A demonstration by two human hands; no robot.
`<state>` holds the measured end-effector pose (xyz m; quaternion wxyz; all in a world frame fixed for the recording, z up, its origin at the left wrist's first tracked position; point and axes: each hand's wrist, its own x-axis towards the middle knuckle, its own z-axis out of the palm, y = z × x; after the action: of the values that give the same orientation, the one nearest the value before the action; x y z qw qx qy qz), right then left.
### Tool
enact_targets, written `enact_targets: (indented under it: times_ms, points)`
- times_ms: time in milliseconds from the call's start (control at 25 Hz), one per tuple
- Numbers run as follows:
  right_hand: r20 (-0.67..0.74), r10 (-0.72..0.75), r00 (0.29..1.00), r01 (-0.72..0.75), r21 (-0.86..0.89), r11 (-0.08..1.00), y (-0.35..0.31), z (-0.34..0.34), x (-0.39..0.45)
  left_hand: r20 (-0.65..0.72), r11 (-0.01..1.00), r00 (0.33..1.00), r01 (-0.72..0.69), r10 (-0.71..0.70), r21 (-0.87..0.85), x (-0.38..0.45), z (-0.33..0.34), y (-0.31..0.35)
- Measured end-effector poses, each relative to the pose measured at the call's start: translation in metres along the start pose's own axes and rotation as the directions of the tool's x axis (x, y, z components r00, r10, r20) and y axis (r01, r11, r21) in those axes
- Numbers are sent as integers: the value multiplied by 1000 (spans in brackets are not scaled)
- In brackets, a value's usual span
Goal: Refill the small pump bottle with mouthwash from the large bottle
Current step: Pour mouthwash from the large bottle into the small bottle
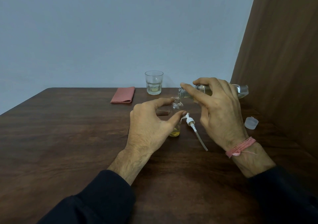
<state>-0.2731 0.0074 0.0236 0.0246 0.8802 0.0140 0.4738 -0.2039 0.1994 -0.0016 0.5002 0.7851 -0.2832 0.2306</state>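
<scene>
The small clear pump bottle (177, 108) stands upright on the brown table (68, 137), its neck uncovered and a little yellow liquid at its bottom. My left hand (149, 125) grips its body between thumb and fingers. My right hand (218, 108) holds the large clear bottle (240, 90) tipped almost level, its mouth just above the small bottle's neck; yellowish mouthwash lies along its lower side. The white pump head (191, 121) with its tube lies on the table just right of the small bottle.
A glass tumbler (154, 82) with a little liquid stands at the table's back edge. A folded pink cloth (123, 95) lies to its left. A translucent cap (251, 123) rests at the right, near the brown side panel (284, 51).
</scene>
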Motion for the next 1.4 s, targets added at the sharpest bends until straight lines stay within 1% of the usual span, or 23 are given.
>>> enact_targets:
  times_ms: [800, 1400]
  points:
    - [3, 0, 1000, 0, 2, 1000, -3, -3, 0, 15, 1000, 1000, 9, -9, 9, 0, 1, -2]
    - [-2, -4, 1000, 4, -6, 1000, -2, -3, 0, 1, 1000, 1000, 2, -2, -5, 0, 1, -2]
